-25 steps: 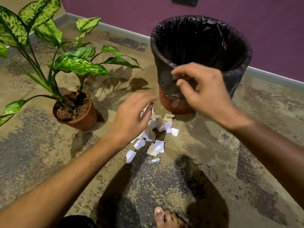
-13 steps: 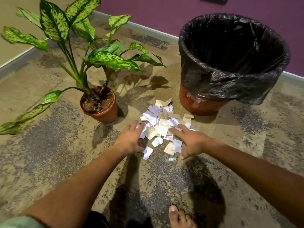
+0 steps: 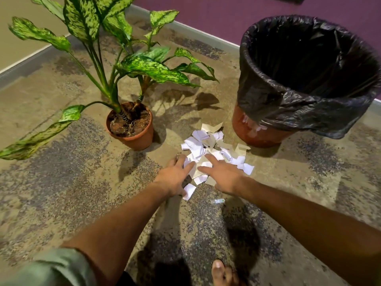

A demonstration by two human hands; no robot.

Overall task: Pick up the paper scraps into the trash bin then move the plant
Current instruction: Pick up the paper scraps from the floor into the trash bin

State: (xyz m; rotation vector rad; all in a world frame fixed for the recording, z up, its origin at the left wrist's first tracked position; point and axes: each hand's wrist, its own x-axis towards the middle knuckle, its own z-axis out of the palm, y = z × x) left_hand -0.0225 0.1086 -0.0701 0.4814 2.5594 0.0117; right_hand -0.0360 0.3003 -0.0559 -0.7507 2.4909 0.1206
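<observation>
both hands reach down to a pile of paper scraps (image 3: pixel 214 149) on the mottled floor (image 3: pixel 61 182). the left hand (image 3: pixel 175 176) lies on the pile's near-left edge, fingers extended and slightly spread over the scraps, gripping nothing visible. the right hand (image 3: pixel 223 175) lies on the near-right part, fingers extended flat across the paper. the pile sits between the plant (image 3: pixel 127 65) in its terracotta pot (image 3: pixel 134 139), to the left, and the trash bin (image 3: pixel 305 79) lined with a black bag, to the right, just beside the bin's base. a bare foot (image 3: pixel 223 274) shows at the near edge.
</observation>
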